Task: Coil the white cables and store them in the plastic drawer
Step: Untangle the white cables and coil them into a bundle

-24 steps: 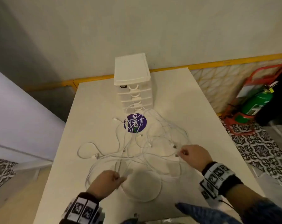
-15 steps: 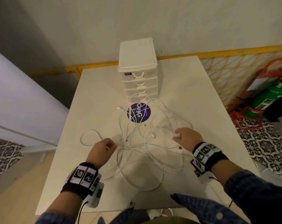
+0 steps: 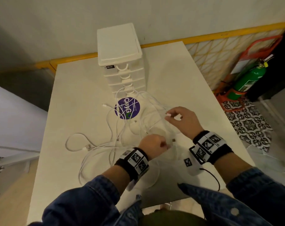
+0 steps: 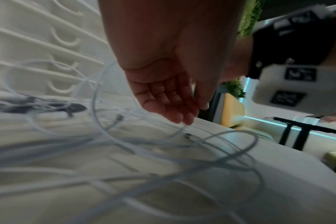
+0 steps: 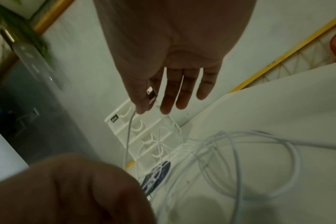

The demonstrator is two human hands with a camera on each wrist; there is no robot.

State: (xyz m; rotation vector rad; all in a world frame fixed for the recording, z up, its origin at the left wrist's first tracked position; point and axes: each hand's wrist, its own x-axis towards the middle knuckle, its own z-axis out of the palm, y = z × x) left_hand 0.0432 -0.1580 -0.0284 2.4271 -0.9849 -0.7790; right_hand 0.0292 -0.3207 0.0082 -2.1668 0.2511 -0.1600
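Observation:
Several white cables (image 3: 106,144) lie tangled on the white table (image 3: 179,75) in front of a white plastic drawer unit (image 3: 120,51) whose drawers all look closed. My right hand (image 3: 179,119) is raised over the tangle. Its thumb and forefinger pinch a cable's plug end (image 5: 151,94), and the other fingers (image 5: 184,97) stay straight. That cable (image 5: 128,136) hangs down toward my left hand (image 3: 153,145), which is curled just in front of the right hand and pinches the cable at its fingertips (image 4: 182,119). Blurred loops (image 4: 163,151) lie under the left hand.
A round purple sticker (image 3: 127,108) lies on the table under the cables, just before the drawer unit. A green fire extinguisher (image 3: 249,79) in a red stand is on the floor to the right. The table's right edge is near my right wrist.
My left hand has moved right, from the tangle's left side to just beside the right hand. The right hand has lifted a plug end off the table.

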